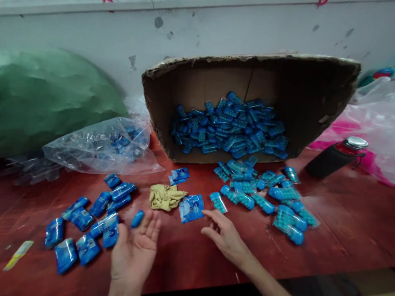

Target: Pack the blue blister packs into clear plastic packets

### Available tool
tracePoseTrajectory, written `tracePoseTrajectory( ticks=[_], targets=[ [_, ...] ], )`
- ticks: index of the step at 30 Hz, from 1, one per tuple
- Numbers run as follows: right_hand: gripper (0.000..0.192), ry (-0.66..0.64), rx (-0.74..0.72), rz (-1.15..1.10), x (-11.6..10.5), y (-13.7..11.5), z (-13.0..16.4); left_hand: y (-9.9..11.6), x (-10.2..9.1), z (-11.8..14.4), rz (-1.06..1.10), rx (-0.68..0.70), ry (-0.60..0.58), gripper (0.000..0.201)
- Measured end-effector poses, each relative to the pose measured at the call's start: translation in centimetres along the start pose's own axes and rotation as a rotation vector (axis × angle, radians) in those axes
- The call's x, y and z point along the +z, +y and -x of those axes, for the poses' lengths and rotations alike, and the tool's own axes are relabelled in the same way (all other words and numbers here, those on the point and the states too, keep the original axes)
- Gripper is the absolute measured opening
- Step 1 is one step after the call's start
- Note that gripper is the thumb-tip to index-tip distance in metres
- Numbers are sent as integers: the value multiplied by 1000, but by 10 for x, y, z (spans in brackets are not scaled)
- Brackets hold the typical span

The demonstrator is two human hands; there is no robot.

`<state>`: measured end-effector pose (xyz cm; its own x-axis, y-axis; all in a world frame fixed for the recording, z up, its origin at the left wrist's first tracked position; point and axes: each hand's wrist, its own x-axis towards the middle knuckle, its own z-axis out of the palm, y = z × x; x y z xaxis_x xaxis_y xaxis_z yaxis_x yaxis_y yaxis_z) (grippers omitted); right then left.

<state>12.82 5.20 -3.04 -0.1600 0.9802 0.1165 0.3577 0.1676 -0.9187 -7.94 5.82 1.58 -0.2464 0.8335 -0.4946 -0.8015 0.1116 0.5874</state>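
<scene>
Resting open and empty on the bench [183, 261], the left hand [135, 251] lies near a capsule [137, 218], while a packet [191, 208] is neared by the open, empty right hand [224, 235].

Green sack [23, 93] cut off at left; packet [191, 208] print unreadable

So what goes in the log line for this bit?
left hand: open, palm up, empty | right hand: open, near blue sachet | cardboard box: tipped, blue capsules spilling onto red table
</scene>
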Motion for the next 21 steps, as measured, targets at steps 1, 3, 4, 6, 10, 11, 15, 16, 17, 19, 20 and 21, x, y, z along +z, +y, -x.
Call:
tracePoseTrajectory(
  ticks=[1,3,4,6,10,11,15,16,17,19,20,21],
  targets=[
    [34,13,-27,75,-1,-2,-7,9,-1,-2,-18,33,26,45],
    [36,18,-81,227,1,-6,-25,14,-3,-7,-134,36,34,37],
    [39,12,-107,305,5,-9,-35,11,-3,-10,-227,44,26,31],
    [47,-11,-147,468,19,-13,-59,-3,-2,-22,-477,161,-3,29],
    [52,-127,-179,701,59,-12,-98,-32,1,-66,-1066,754,-49,41],
    [45,-153,-190,712,68,-11,-104,-36,1,-77,-1169,799,-58,42],
    [34,-215,-243,701,78,-6,-103,-41,-6,-102,-1371,775,-151,41],
    [32,-228,-258,697,73,-5,-98,-41,-8,-102,-1381,772,-159,41],
    [30,-236,-273,694,66,-5,-93,-41,-11,-102,-1382,774,-163,41],
    [29,-216,-289,698,47,-4,-80,-41,-15,-98,-1373,789,-175,41],
    [31,-181,-291,708,36,-3,-74,-42,-15,-95,-1361,809,-169,40],
    [31,-140,-279,727,27,0,-68,-43,-15,-91,-1344,838,-155,40]
  ],
)
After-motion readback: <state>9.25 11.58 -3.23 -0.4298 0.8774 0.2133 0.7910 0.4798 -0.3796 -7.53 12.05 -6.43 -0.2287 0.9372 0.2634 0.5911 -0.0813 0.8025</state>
